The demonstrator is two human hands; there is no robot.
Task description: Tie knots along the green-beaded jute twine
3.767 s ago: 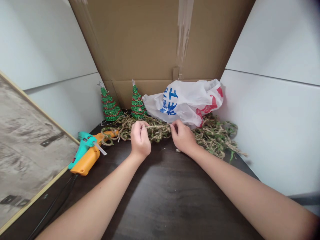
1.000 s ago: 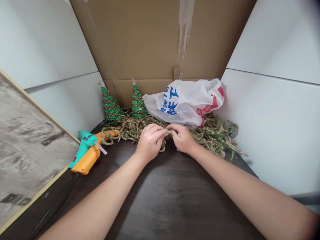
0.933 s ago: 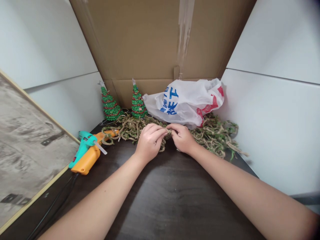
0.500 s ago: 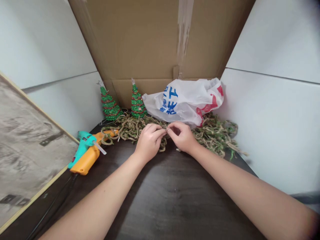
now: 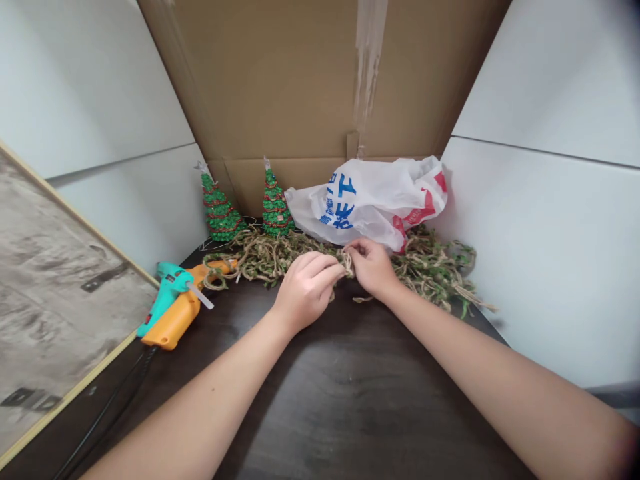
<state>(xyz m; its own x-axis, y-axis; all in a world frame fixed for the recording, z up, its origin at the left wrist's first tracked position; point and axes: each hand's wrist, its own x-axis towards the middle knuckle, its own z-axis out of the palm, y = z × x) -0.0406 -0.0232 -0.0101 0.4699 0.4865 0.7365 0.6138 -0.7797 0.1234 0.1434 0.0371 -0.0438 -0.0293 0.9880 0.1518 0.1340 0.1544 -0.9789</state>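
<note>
Brown twine with green leafy bits (image 5: 263, 257) lies in a long tangled heap across the back of the dark table. My left hand (image 5: 309, 288) is closed at the heap's front, its fingertips pinching a strand of the twine. Close beside it on the right, my right hand (image 5: 371, 265) pinches the same small bunch of twine between thumb and fingers. A short loose end shows under my right wrist. My fingers partly hide the bunch between the hands.
Behind the heap lies a white plastic bag (image 5: 370, 200) with blue and red print. Two small green Christmas trees (image 5: 278, 207) stand left of it. A teal and orange glue gun (image 5: 173, 313) with a black cord lies by a wood-edged board (image 5: 75, 287). Cardboard (image 5: 280, 80) rises behind.
My left hand has shifted slightly right and down. My right hand has moved slightly up and right, and a bunch of twine now shows between the fingers.
</note>
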